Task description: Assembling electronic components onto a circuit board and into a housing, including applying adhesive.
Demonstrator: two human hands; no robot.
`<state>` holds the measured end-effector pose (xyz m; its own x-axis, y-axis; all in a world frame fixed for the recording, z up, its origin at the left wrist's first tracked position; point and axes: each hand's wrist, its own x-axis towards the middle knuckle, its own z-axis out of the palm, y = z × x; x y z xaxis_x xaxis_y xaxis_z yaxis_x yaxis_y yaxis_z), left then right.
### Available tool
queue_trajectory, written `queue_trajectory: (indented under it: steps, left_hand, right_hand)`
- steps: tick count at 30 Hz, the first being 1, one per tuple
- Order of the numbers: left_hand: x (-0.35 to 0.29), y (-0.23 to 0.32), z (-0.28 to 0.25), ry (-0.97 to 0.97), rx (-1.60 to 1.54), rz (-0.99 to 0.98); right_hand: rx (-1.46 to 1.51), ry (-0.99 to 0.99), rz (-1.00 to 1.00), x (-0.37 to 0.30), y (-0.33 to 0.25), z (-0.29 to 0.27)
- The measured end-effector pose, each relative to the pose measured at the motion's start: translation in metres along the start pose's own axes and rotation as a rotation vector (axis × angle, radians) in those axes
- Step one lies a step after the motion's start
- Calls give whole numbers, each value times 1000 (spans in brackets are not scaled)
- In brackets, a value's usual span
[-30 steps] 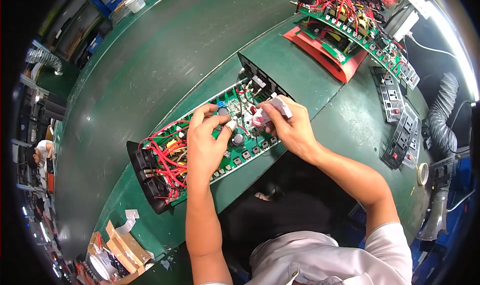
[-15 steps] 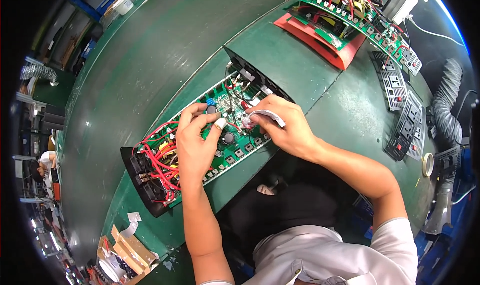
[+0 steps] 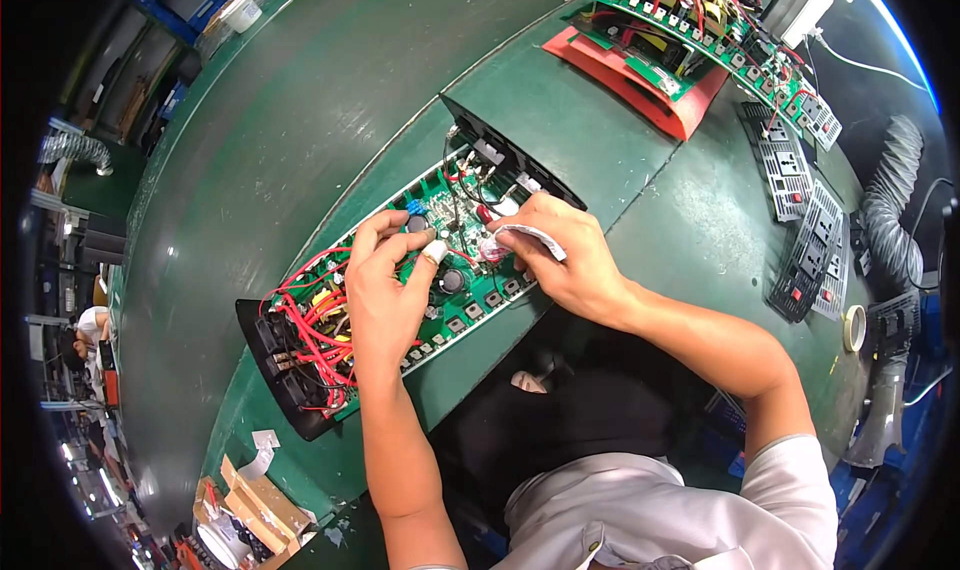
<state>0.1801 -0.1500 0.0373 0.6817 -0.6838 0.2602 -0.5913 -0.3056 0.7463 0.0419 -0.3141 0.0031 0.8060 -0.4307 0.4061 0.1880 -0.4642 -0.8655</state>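
Observation:
A long green circuit board (image 3: 440, 195) lies slantwise on the bench, crowded with components and red wires (image 3: 310, 335). Black end panels stand at its two ends, the left panel (image 3: 270, 370) and the right panel (image 3: 520, 155). Over the board's middle, my left hand (image 3: 385, 280) brings thumb and index fingertips together; a white wrap covers the thumb tip. What lies between them, if anything, is too small to tell. The other fingers bend close to a blue component (image 3: 415, 208). My right hand (image 3: 570, 255) grips a white folded strip (image 3: 535, 235), its lower end close to the board.
At the far right, another wired board (image 3: 690, 30) stands above a red-orange tray (image 3: 690, 115). Black and white socket panels (image 3: 810, 255), a tape roll (image 3: 854, 328) and a flexible duct (image 3: 895, 200) lie along the right. A cardboard box (image 3: 262, 510) sits at the near left.
The view has shifted slightly, so the board and bench appear a little further left. Both hands keep nearly the same places and grips over the board.

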Motion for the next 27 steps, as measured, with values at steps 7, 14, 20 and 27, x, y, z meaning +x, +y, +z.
queue_trajectory:
  steps: [7, 14, 20, 27]
  left_hand:
    - [0, -4, 1, 0, 6, 26]
    - [0, -3, 1, -2, 1, 23]
    - [0, -3, 1, -2, 6, 19]
    - [1, -3, 1, 1, 9, 11]
  right_hand:
    - [14, 25, -13, 1, -2, 0]
    - [6, 25, -4, 1, -3, 0]
    - [16, 60, 18, 1, -3, 2]
    - [6, 67, 7, 1, -2, 3]
